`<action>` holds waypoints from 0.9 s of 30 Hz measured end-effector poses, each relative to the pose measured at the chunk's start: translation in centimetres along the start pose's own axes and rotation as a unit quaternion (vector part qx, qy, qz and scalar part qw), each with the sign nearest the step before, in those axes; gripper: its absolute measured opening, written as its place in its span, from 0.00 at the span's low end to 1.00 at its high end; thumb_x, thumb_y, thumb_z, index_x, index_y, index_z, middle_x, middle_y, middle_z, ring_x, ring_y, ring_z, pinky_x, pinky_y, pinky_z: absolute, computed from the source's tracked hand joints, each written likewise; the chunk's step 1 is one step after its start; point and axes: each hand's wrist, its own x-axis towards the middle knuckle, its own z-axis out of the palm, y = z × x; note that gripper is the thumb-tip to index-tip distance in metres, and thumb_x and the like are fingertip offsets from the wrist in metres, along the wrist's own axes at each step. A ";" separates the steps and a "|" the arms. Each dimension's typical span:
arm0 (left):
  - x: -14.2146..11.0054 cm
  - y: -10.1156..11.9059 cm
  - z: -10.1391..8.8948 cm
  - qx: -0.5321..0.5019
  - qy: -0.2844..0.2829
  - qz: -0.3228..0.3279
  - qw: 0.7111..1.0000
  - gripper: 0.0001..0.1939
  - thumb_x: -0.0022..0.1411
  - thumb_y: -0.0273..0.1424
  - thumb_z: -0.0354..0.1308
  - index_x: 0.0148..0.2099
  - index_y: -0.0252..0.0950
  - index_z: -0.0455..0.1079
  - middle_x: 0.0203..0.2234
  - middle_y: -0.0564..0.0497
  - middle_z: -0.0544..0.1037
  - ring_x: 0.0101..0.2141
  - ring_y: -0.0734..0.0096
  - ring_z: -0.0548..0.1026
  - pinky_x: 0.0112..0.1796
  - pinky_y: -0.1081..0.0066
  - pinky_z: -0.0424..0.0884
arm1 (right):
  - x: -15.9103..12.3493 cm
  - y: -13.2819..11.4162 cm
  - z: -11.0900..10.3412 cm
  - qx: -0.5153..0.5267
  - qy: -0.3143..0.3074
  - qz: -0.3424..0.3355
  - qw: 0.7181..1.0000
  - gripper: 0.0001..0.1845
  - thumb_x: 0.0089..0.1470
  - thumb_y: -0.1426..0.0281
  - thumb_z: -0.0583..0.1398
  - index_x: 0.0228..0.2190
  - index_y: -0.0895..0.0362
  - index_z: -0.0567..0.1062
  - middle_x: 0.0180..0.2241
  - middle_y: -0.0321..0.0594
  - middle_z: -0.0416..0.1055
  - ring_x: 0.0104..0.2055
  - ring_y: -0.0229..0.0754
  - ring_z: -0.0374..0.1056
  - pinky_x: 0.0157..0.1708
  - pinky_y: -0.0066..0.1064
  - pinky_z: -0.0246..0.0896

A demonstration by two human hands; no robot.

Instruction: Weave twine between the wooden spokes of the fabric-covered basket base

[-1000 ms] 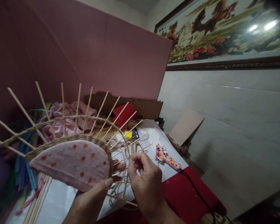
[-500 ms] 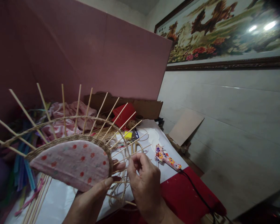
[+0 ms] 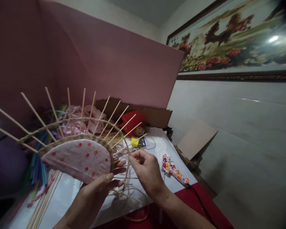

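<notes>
A half-round woven piece has a pale pink fabric face [image 3: 78, 159] with red dots. Wooden sticks fan out from its curved, twine-woven rim [image 3: 79, 136]. My left hand [image 3: 95, 192] grips it at the lower right, thumb at the fabric's edge and fingers reaching behind among the sticks. Farther out, an arc of jute twine [image 3: 85, 119] crosses the sticks. At the right end of this arc my right hand [image 3: 147, 171] pinches the twine between thumb and forefinger. Loose twine [image 3: 124, 192] hangs in loops below, between the hands.
A flower-patterned glue gun [image 3: 173, 170] with a black cord lies to the right on the white table cover [image 3: 178, 187]. Behind are pink cloth [image 3: 69, 127], a red item [image 3: 132, 122] and a yellow block [image 3: 134, 142]. Long sticks [image 3: 44, 198] and coloured ribbons [image 3: 39, 162] lie left.
The view has shifted slightly. My right hand has risen a little toward the twine arc, and my left fingers have spread more behind the sticks. The woven piece stays in my left hand.
</notes>
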 end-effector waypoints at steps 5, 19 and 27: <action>0.7 -0.1 -0.6 -0.038 0.005 0.005 0.999 0.13 0.57 0.27 0.53 0.40 0.42 0.77 0.48 0.52 0.76 0.55 0.54 0.61 0.47 0.59 0.61 | 0.8 1.2 0.8 0.019 -0.037 0.003 0.999 0.16 0.49 0.60 0.58 0.21 0.58 0.75 0.14 0.33 0.65 0.17 0.33 0.58 0.18 0.23 0.49; 0.4 -1.0 -0.4 -0.001 -0.009 0.005 1.000 0.13 0.56 0.28 0.52 0.38 0.38 0.78 0.45 0.49 0.78 0.54 0.53 0.62 0.45 0.61 0.61 | -0.1 2.1 1.0 0.196 -0.157 0.117 0.961 0.18 0.51 0.58 0.56 0.26 0.61 0.75 0.05 0.26 0.52 0.07 0.30 0.48 0.08 0.21 0.37; 0.5 -1.2 -0.4 -0.016 -0.001 -0.020 1.000 0.14 0.56 0.28 0.52 0.40 0.40 0.78 0.42 0.49 0.79 0.52 0.55 0.65 0.45 0.61 0.61 | 0.0 2.6 0.8 0.321 -0.179 0.163 0.915 0.14 0.48 0.62 0.60 0.22 0.61 0.71 0.05 0.25 0.54 0.06 0.26 0.46 0.08 0.19 0.32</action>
